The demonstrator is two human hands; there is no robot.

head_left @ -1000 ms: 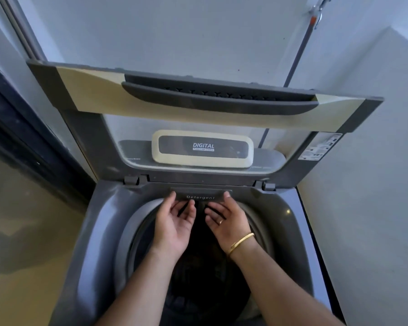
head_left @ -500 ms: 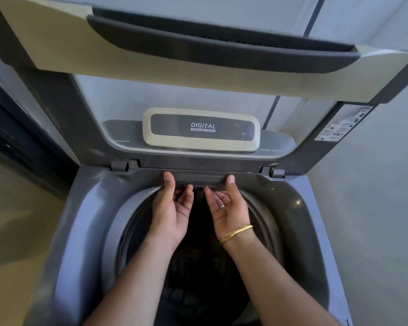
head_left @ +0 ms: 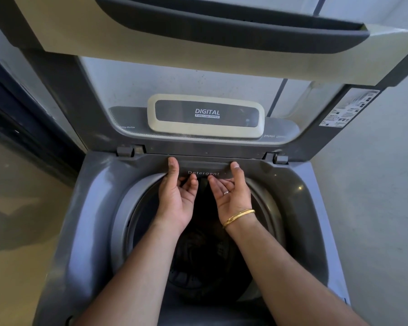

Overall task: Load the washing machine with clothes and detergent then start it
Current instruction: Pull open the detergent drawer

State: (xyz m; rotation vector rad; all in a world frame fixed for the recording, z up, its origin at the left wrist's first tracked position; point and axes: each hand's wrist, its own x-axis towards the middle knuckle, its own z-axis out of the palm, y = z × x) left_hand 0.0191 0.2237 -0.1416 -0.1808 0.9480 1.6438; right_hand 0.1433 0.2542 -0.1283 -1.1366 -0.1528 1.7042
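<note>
A grey top-loading washing machine (head_left: 97, 208) stands in front of me with its lid (head_left: 151, 38) raised upright. At the back rim of the tub is a grey drawer marked "Detergent" (head_left: 204, 169). My left hand (head_left: 177, 198) and my right hand (head_left: 231, 197) are palm-up over the tub, thumbs on the drawer's top edge and fingers curled under its front. The right wrist wears a gold bangle. The dark drum (head_left: 198, 267) below holds dark clothes, hard to make out.
A cream "DIGITAL" control panel (head_left: 206, 116) shows through the lid's window. A white wall (head_left: 375, 184) is close on the right, a dark door frame (head_left: 21, 128) and tan floor (head_left: 14, 231) on the left.
The view has moved closer and tilted down. Both hands have moved up to the detergent drawer, with thumbs now on its top edge and fingers under its front.
</note>
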